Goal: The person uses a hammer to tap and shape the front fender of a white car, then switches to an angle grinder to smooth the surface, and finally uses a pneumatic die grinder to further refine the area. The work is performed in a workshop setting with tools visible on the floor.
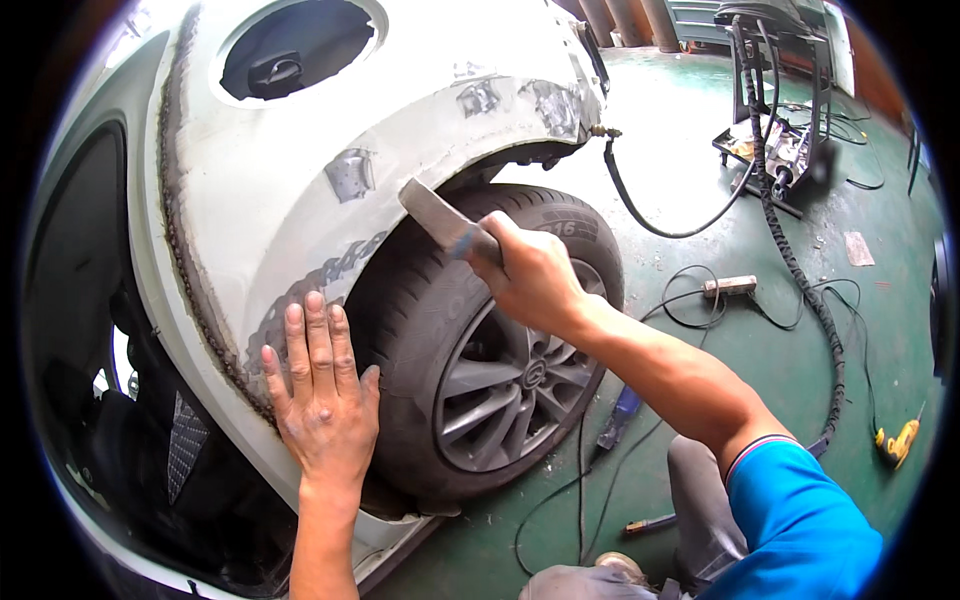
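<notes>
My left hand (325, 400) lies flat with fingers stretched out on the white car's rear panel (270, 190), at the front lower end of the wheel arch. My right hand (530, 275) is closed round the near end of a flat grey metal bar (436, 215) with a blue patch. The bar's far end is at or just over the arch edge; contact cannot be made out. Bare-metal patches (350, 175) show along the sanded arch. Below my right hand stands the tyre (395, 335) with its silver rim (480, 385).
An open door frame (145, 260) is at left. A round opening (300, 50) sits high in the panel. On the green floor are a blue-handled power tool (618, 418), a power strip (730, 286), cables, a yellow tool (897, 442) and a wheeled cart (780, 150) with a thick hose (780, 230).
</notes>
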A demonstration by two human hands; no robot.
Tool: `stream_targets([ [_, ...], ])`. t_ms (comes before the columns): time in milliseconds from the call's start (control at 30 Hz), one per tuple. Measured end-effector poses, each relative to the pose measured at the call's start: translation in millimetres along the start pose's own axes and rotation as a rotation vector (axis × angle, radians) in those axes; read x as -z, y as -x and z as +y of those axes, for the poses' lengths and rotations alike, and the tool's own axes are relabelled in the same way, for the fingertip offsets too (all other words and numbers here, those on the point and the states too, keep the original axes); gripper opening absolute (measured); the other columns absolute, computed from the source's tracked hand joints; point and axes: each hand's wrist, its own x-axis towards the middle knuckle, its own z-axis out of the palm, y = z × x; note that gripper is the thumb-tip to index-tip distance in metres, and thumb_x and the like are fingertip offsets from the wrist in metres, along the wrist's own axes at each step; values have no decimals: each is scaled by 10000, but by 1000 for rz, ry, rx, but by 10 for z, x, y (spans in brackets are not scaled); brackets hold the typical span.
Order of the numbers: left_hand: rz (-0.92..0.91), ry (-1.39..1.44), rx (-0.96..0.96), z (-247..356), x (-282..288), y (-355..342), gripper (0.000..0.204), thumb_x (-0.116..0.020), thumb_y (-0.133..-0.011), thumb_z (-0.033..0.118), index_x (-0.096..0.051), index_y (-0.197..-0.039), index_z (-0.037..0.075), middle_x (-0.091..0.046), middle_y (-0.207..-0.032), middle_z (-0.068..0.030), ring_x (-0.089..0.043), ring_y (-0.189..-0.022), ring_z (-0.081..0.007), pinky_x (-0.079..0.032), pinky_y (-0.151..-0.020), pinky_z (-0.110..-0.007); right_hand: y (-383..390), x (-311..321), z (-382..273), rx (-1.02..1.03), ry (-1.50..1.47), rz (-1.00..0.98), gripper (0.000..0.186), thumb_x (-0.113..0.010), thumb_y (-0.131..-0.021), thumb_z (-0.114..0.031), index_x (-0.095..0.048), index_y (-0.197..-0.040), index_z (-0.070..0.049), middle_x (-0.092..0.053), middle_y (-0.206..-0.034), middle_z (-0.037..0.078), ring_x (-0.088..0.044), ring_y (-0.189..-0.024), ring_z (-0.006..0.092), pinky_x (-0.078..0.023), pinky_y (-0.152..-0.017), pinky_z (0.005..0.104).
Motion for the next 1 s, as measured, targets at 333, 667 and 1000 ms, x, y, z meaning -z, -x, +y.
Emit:
stream_targets([
  [333,6,-13,-17,8,12,15,902,-756,-834,305,-297,-1578,79,-260,-1657,-88,-218,-1540,-269,-134,-1254,-492,49,96,-60,-30,-157,206,187,-676,-948,-143,-527,-982,-35,-604,-656,197,-648,-644,434,-492,-554,457],
  [667,12,-1,30,15,-10,-19,856,-718,-846,269,-313,-1574,72,-247,-1663,-107,-180,-1553,-279,-79,-1257,-488,-98,51,150,-8,-62,149,243,-674,-973,-212,-520,-937,-27,-578,-630,195,-604,-576,375,-470,-557,439],
  [1000,161,-91,-53,280,-276,-603,616,-381,-991,124,-256,-1595,105,-217,-1675,-70,-143,-1559,-211,-41,-1273,-468,902,108,-132,-600,-595,-56,159,-678,-978,-186,-600,-953,-51,-512,-674,-58,-437,-536,27,-339,-471,206],
])
